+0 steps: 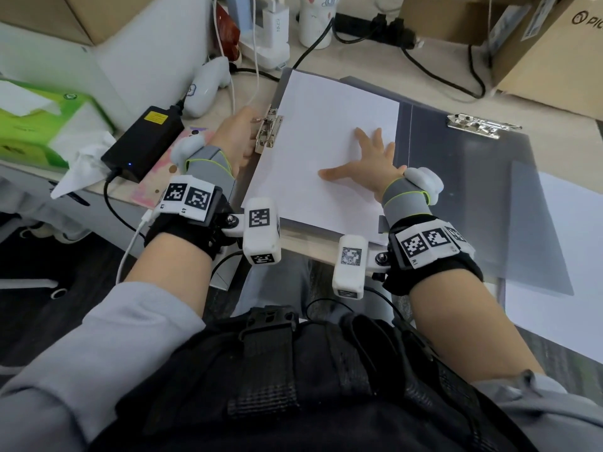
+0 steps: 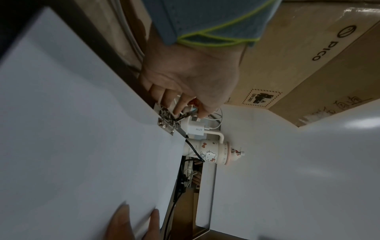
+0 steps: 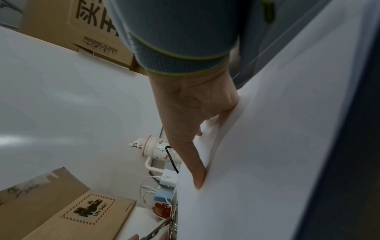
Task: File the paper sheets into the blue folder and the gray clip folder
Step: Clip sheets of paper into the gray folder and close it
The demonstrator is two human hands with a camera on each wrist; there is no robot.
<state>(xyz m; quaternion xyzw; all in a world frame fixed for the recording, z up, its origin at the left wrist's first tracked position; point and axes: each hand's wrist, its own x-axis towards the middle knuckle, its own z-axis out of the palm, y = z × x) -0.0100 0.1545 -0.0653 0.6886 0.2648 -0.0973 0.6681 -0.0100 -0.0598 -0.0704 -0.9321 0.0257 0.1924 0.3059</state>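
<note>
Paper sheets: white stack (image 1: 326,151) lying on the open gray folder (image 1: 456,177), its left edge at the metal lever clip (image 1: 269,130); the stack lies tilted, its far corner reaching toward the cables at the back of the bench (image 1: 554,138).
Left hand: left hand (image 1: 236,138) sits at the stack's left edge, fingers curled round the lever clip; the left wrist view shows the fingertips (image 2: 179,108) pinching the clip's wire lever above the metal base (image 2: 166,120).
Right hand: right hand (image 1: 368,161) lies flat on the middle of the stack, fingers spread and straight, thumb pointing left; the right wrist view shows a straight finger (image 3: 195,165) pressing into the paper (image 3: 267,146).
Gray folder: spread open on the bench, its right half bare and dark, with a second metal clip (image 1: 479,125) at its far edge.
Loose sheet: another white sheet (image 1: 571,262) lies at the right, partly tucked under the folder's right half.
Blue folder: cannot tell from these views where it is.
Bench surroundings: black power brick (image 1: 143,141) and green tissue box (image 1: 39,125) to the left; white cartoon bottle (image 1: 315,21), white charger (image 1: 274,24) and cardboard boxes (image 1: 548,57) along the back.
</note>
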